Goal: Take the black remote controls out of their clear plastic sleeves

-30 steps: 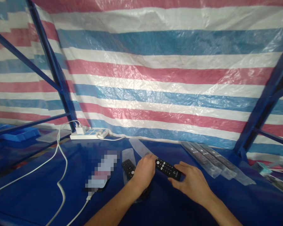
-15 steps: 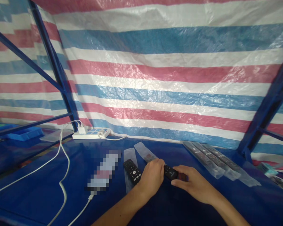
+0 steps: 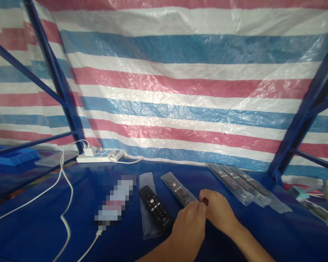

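A black remote control [image 3: 177,186] lies inside a clear plastic sleeve [image 3: 166,177], tilted across the table in front of me. My left hand [image 3: 190,223] is closed on the near part of this sleeve. Right against it, my right hand [image 3: 217,207] is closed with its fingers curled at the sleeve's near end; the fingers hide that end. To the left, a second black remote control [image 3: 154,205] rests bare on top of a flat plastic sleeve [image 3: 147,178].
Several sleeved remotes [image 3: 236,183] lie side by side at the right. A blurred-out device [image 3: 116,200] with a white cable [image 3: 90,247] is on the left. Behind it stands a power strip [image 3: 98,155]. Blue frame posts [image 3: 297,127] and a striped sheet [image 3: 180,87] bound the blue table [image 3: 98,182].
The remote that stuck out of the sleeve between my hands has slid inside it. My hands have come together, the left moving right and nearer; the bare remote is now fully uncovered.
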Demonstrator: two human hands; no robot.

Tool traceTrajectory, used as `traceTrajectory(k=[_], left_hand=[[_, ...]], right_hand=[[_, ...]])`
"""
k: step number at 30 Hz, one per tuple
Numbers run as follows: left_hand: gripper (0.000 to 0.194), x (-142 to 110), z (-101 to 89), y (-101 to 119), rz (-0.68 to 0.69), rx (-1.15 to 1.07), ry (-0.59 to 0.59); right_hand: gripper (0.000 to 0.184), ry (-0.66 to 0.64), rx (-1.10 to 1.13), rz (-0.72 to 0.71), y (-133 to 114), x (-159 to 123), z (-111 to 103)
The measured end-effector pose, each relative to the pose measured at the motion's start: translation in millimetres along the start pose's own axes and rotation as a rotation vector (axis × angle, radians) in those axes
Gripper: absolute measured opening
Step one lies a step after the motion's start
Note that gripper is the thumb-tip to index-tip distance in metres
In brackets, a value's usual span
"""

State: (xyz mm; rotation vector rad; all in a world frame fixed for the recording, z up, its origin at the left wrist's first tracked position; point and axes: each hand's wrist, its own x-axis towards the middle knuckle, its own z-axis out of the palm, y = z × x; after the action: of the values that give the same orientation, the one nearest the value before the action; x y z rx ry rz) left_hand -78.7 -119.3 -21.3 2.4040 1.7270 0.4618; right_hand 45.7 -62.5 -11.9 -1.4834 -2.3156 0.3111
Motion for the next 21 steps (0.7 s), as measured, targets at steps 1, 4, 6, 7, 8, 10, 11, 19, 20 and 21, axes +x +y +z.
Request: traceTrajectory(k=[1,4,6,7,8,10,11,19,20,21], left_hand=[[0.031,-1.5,2.3,1.0,-0.014,0.024,-0.035],[0.029,-8.3,5.5,-2.9,0.046,-0.030,-0.080],[0.037,-14.9,8.0,-9.0,0.127,-0.092,-0.047],[0.042,-18.4,10.3,-12.2,0.166,-0.104,-0.019],[0.043,-21.9,13.5,-15.4,0.202,-0.100,0.008],[0.035,-28.0,22.6,-21.0,0.279,-0.055,0.060],[0.029,-30.7,28.2,-23.4,0.322,-0.024,0.090],[0.021,-48.3,49.5,-37.2,0.533,0.097,0.435],[0.023,-51.0,46.1,-39.1,0.536,0.087,0.463],[0.025,-54.0,41.7,-41.4,0.532,0.075,0.484]], right_hand=[[0.015,-0.044,0.019,-0.012,4.1,-0.8,-4.3],[0.026,-0.223,0.182,-0.080,18.5,-3.7,-22.4],[0.033,-0.258,0.294,-0.104,23.2,-4.2,-31.0],[0.031,-0.226,0.312,-0.096,22.4,-3.7,-31.9],[0.029,-0.171,0.297,-0.075,19.2,-2.7,-30.3],[0.033,-0.041,0.181,-0.002,6.9,-0.2,-20.2],[0.038,-0.007,0.100,0.035,-1.4,1.0,-12.8],[0.029,-0.004,-0.207,0.061,-33.1,6.6,19.8],[0.028,-0.001,-0.216,0.077,-28.4,8.1,17.4],[0.029,0.000,-0.225,0.100,-22.3,9.9,13.9]])
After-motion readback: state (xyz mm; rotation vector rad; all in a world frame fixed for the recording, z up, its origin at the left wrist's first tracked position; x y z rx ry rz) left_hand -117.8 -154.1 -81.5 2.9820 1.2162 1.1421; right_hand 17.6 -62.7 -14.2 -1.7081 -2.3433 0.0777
